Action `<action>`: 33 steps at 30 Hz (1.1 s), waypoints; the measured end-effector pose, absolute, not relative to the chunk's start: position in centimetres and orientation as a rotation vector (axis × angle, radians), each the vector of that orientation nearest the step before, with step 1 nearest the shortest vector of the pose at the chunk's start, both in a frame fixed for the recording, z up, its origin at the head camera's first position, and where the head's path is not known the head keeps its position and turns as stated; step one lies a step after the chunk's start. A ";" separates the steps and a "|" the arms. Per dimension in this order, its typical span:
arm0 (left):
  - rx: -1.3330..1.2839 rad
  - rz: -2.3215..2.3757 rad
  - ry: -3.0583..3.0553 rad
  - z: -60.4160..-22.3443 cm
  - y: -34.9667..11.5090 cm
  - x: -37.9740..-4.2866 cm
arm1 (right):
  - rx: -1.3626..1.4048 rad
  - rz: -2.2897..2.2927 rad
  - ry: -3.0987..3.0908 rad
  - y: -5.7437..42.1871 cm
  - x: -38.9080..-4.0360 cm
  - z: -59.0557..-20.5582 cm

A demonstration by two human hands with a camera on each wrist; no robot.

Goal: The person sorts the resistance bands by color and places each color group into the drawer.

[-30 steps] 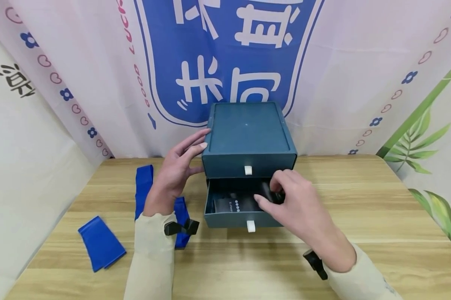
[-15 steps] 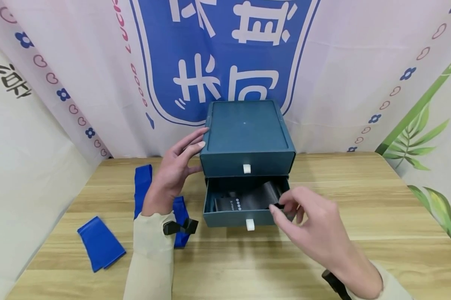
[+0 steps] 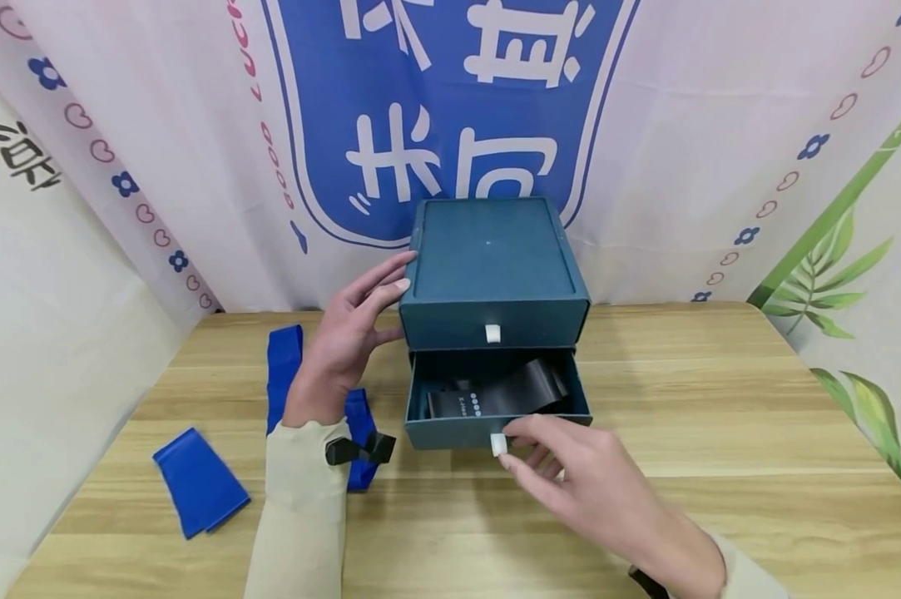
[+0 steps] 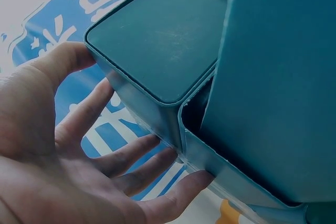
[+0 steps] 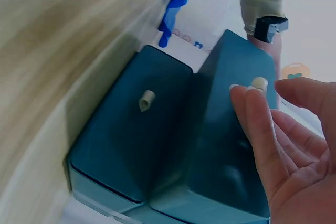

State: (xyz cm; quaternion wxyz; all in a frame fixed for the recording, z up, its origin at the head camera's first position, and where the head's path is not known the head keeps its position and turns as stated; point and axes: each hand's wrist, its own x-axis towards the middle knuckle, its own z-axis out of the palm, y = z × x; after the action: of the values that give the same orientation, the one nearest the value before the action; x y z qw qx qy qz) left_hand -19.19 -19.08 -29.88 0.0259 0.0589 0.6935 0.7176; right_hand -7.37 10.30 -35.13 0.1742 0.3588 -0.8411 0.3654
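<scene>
A dark teal two-drawer box [image 3: 495, 249] stands on the table, its lower drawer [image 3: 450, 434] pulled out. Inside that drawer lies a black stretch band [image 3: 506, 397] with white print, its right end curled up. My left hand [image 3: 341, 337] rests against the left side of the box, fingers spread along its wall in the left wrist view. My right hand [image 3: 581, 470] is at the lower drawer's white pull tab [image 3: 498, 443], index finger above and thumb below. In the right wrist view the tab [image 5: 259, 83] sits between fingertips and thumb, with a small gap at the thumb.
A folded blue stretch band [image 3: 200, 482] lies at the left of the wooden table [image 3: 720, 416]. Another blue band [image 3: 284, 366] lies partly hidden under the left forearm. A printed curtain [image 3: 690, 166] hangs close behind the box.
My right hand has let go of the black band, drawn back out of the lower drawer and moved down-left to its pull tab. The left hand stays on the box.
</scene>
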 end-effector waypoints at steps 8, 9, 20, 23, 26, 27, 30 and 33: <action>0.180 2.218 2.143 -29.8 -18.9 -19.2 | 1.000 1.091 -2.452 10.0 -7.8 -35.8; 0.180 2.218 2.143 -29.8 -18.9 -19.2 | 1.000 1.095 -2.455 10.0 -7.9 -35.9; 0.179 2.219 2.130 -29.8 -18.9 -19.2 | 1.016 1.145 -2.467 9.8 -8.2 -36.4; 0.191 2.208 2.117 -29.7 -19.1 -19.2 | 1.038 1.145 -2.438 9.6 -8.4 -36.6; 0.202 2.191 2.098 -29.7 -19.3 -19.3 | 1.058 1.146 -2.401 9.5 -8.7 -36.7; 0.206 2.186 2.090 -29.7 -19.3 -19.3 | 1.062 1.146 -2.391 9.5 -8.8 -36.7; 0.217 2.173 2.069 -29.6 -19.5 -19.3 | 1.071 1.150 -2.379 9.4 -9.2 -36.8; 0.226 2.170 2.050 -29.6 -19.7 -19.4 | 1.072 1.149 -2.379 9.3 -9.5 -36.7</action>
State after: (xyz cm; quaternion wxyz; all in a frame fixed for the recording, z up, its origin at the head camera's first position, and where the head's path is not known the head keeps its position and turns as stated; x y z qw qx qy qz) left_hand -19.36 -19.66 -29.58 0.0739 0.0752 0.6828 0.7230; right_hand -9.55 9.31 -36.66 0.1446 0.3719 -0.8257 0.3987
